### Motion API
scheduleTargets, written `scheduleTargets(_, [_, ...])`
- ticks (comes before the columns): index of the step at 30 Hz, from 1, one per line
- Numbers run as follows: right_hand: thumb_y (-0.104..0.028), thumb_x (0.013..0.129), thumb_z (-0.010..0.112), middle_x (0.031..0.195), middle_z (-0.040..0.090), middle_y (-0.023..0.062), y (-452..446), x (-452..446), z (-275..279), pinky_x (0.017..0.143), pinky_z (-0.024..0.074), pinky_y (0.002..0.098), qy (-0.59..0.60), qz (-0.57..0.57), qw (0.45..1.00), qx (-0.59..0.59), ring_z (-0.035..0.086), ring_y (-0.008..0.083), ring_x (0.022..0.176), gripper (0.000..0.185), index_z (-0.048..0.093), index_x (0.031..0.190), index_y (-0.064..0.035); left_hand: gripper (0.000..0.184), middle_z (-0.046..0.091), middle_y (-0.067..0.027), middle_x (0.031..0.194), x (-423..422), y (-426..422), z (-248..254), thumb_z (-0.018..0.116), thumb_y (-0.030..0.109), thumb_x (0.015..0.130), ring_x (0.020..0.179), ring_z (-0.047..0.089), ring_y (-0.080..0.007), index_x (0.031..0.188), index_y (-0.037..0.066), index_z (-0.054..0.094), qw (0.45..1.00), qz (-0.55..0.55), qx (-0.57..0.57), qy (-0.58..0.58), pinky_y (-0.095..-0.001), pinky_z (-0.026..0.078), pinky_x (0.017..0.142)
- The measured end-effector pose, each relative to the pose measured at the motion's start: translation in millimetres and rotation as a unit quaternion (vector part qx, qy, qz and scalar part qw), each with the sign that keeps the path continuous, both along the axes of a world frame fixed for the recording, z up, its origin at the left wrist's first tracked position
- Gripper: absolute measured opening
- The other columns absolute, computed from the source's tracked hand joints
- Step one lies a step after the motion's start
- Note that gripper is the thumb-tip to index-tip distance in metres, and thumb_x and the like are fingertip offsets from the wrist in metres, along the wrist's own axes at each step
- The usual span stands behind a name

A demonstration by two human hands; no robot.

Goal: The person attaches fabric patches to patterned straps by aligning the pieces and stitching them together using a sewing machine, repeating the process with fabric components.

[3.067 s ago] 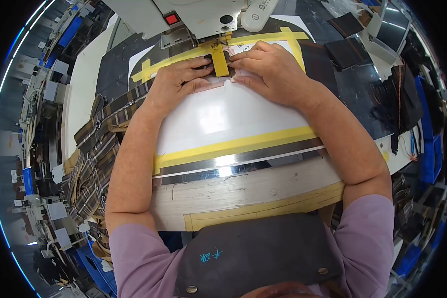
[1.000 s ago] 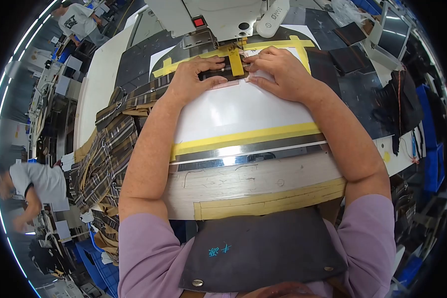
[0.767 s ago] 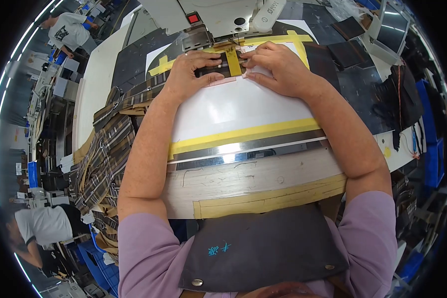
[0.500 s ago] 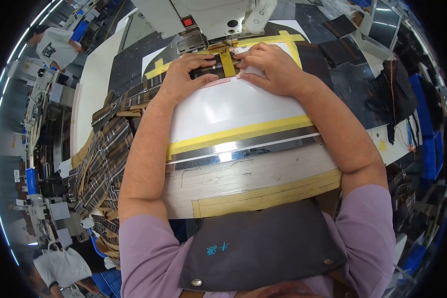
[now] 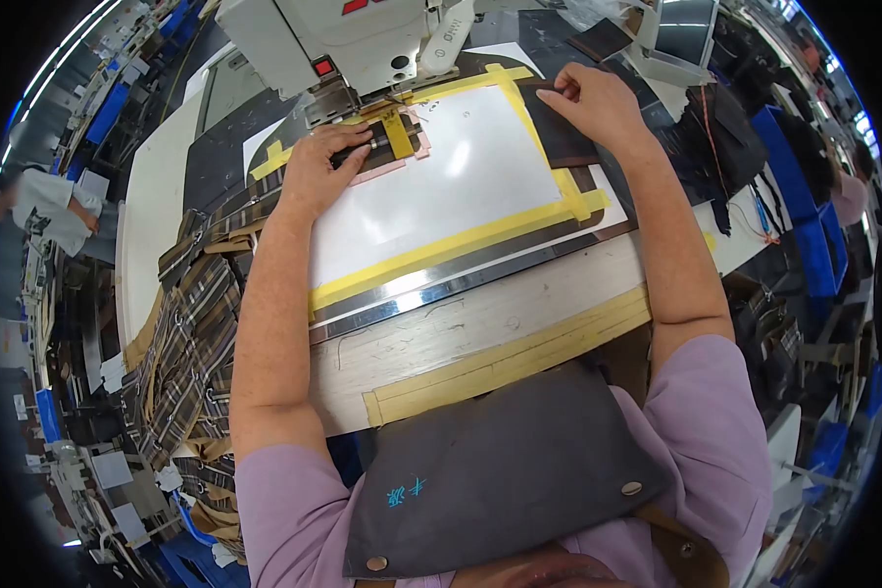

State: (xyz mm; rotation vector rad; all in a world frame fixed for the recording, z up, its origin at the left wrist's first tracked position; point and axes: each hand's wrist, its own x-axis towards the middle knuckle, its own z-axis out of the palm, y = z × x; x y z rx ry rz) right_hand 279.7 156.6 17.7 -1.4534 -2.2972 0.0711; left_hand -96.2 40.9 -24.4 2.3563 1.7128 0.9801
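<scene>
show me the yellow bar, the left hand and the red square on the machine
Yellow bar (image 5: 397, 135), head view: middle of its upper face
Left hand (image 5: 314, 171), head view: back of the hand
Red square (image 5: 323, 68), head view: its front face

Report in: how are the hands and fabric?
Left hand on dark fabric, beside yellow strip. Right hand by dark panel, contact unclear. Left hand partly covers fabric.

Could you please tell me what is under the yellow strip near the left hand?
Dark material shows on both sides of the yellow strip, so it probably continues beneath. What lies directly under the strip is covered and cannot be seen.
</scene>
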Motion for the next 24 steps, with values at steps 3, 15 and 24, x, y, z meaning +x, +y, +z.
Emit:
scheduleTargets(3, [-0.053, 0.086, 0.071, 0.100, 0.073, 0.0101, -20, 8, -7, 0.078, 0.0564, 0.0385, -0.097, -0.071, 0.992, 0.041, 0.071, 0.0282, 0.096, 0.051, 0.068, 0.111, -0.0083, 0.022, 0.075, -0.0114, 0.115, -4, -1, -3, 0.077, 0.011, 0.084, 0.112, 0.069, -0.0280, 0.105, 0.004, 0.077, 1.000, 0.021, -0.004, -0.019, -0.0363, 0.051, 0.100])
scheduleTargets(15, [-0.031, 0.086, 0.080, 0.088, 0.067, 0.0045, 12, 27, -32, 0.076, 0.0500, 0.0294, 0.174, 0.016, 0.977, -0.120, 0.062, 0.0157, 0.082, 0.040, 0.067, 0.109, -0.0007, 0.025, 0.075, -0.0077, 0.114, 7, -15, 11, 0.074, 0.021, 0.089, 0.107, 0.070, -0.0253, 0.110, 0.007, 0.076, 0.981, 0.070, 0.027, 0.176, -0.0349, 0.054, 0.091])
scheduleTargets(24, [-0.022, 0.094, 0.073, 0.072, 0.035, -0.0091, -32, -26, 17, 0.060, 0.0303, 0.0258, 0.199, 0.274, 0.905, -0.259, 0.034, 0.0031, 0.068, 0.036, 0.047, 0.075, -0.0070, 0.037, 0.074, -0.0081, 0.099, 81, -30, 36, 0.078, 0.022, 0.091, 0.091, 0.068, -0.0132, 0.120, 0.000, 0.070, 0.896, -0.025, -0.149, -0.418, -0.0281, 0.058, 0.077])
